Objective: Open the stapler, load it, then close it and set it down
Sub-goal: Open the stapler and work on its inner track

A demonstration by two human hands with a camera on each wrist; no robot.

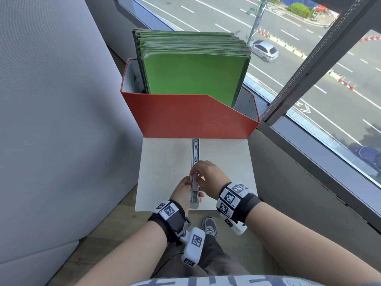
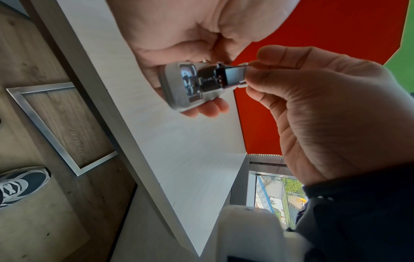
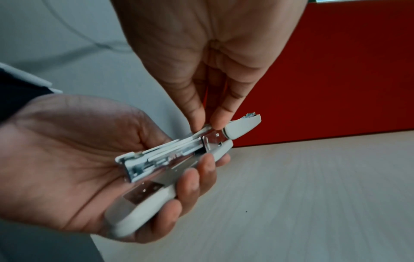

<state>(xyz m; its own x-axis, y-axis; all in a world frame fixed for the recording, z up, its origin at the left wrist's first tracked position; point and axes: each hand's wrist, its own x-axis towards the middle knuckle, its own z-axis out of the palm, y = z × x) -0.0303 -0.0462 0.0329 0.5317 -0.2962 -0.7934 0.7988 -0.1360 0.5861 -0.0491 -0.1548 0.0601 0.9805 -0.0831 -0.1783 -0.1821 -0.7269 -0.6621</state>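
A grey and metal stapler (image 1: 195,172) is swung fully open in a straight line above the white tabletop (image 1: 165,162). Its base lies in my left hand (image 1: 186,189), whose fingers curl round it from below; the base (image 3: 143,209) fills that palm. The top cover (image 3: 243,127) points away toward the red box. My right hand (image 3: 207,124) pinches, with thumb and fingertips, the far end of a thin pale strip (image 3: 170,144) that lies along the open magazine; it looks like staples. In the left wrist view the stapler (image 2: 190,85) shows end-on.
A red file box (image 1: 185,118) packed with green folders (image 1: 193,77) stands right behind the tabletop. A grey padded wall is on the left and a window with a dark frame (image 1: 309,141) on the right. My shoe (image 1: 209,226) shows on the wooden floor below.
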